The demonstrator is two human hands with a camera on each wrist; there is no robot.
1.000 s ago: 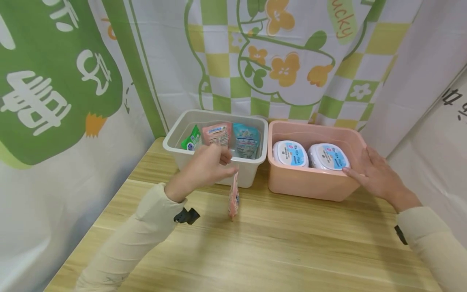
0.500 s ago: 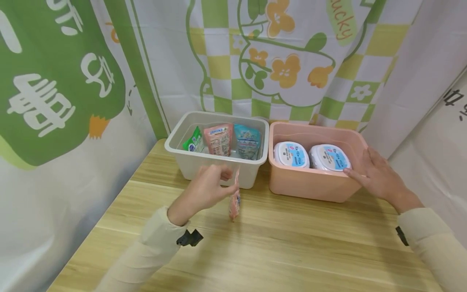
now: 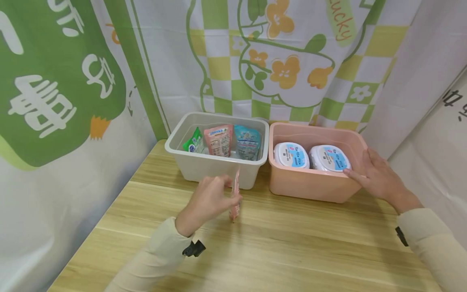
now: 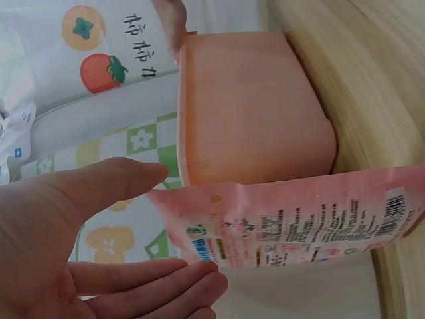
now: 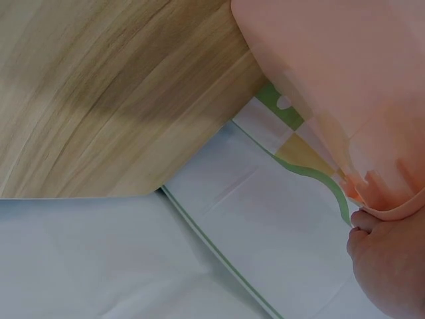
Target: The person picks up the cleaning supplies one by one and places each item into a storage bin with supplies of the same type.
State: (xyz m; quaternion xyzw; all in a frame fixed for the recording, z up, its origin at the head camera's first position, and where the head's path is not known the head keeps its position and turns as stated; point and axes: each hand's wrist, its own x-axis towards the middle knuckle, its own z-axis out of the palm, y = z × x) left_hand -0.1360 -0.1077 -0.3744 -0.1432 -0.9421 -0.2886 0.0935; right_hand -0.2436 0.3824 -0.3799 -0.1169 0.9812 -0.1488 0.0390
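A pink pouch (image 3: 235, 211) stands on edge on the wooden table, in front of the grey bin (image 3: 215, 168). Around it my left hand (image 3: 209, 198) is spread, the thumb and the fingers parted. The left wrist view has the printed pouch (image 4: 299, 222) reaching away past my loosely extended fingers (image 4: 156, 286). My right hand (image 3: 381, 180) holds the rim of the pink bin (image 3: 310, 188) at its front right corner. In the right wrist view fingers show faintly through the bin wall (image 5: 352, 60).
Green (image 3: 194, 142), pink (image 3: 219, 142) and blue pouches (image 3: 247, 142) stand inside the grey bin. Two white-lidded tubs (image 3: 292, 155) sit in the pink bin. A patterned curtain (image 3: 222, 52) hangs right behind both bins.
My left hand has come down from the pouch's top edge, nearer to the table. The pouch stays standing in place. My right hand keeps its place on the pink bin.
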